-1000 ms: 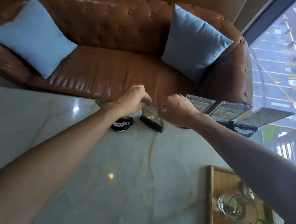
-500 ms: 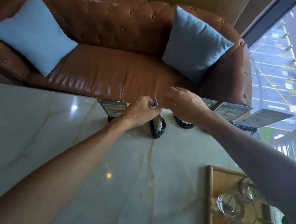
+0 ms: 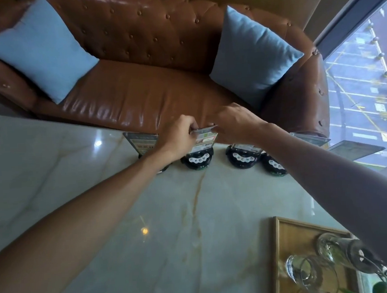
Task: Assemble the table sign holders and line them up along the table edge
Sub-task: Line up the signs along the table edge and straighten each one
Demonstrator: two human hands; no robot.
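Note:
Several table sign holders stand in a row along the far edge of the pale marble table [image 3: 124,219]. Each has a round black base and a clear upright card panel. My left hand [image 3: 178,136] and my right hand [image 3: 234,123] both pinch the top edge of the second sign holder [image 3: 201,145], which stands upright on its black base [image 3: 197,161]. To its left stands another sign holder [image 3: 142,143], partly hidden by my left wrist. To the right are two more bases [image 3: 242,157] [image 3: 274,164], and further panels [image 3: 355,150] lean out past my right forearm.
A brown leather sofa [image 3: 139,99] with two blue cushions [image 3: 41,49] [image 3: 252,55] sits just beyond the table edge. A wooden tray [image 3: 293,249] with glasses [image 3: 311,275] is at the near right. A window is on the right.
The sign holder between my hands was turned edge-on half a second ago; now it faces me and stands upright in the row. Both hands have closed in on its top edge.

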